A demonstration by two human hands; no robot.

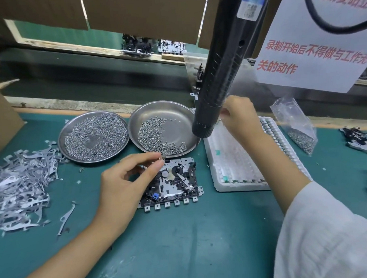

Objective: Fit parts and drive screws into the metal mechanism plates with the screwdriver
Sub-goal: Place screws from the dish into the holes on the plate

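Steel mechanism plate (172, 183) lying on the green mat — partly populated, nothing being driven yet.
Left hand (125, 183) is pinching a small part above the plate's far edge; right hand (240, 117) is reaching over the white tray (232, 174), its grasp hidden from view. Beyond, two steel dishes (94, 136) (177, 120) are holding loose screws — the screwdriver (223, 63) is hanging unheld.

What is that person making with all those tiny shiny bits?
A person is putting together a metal mechanism plate on a green table. The left hand pinches a tiny part just above the plate. The right hand reaches over a white tray, beside the hanging black screwdriver. Two steel dishes of screws sit behind.
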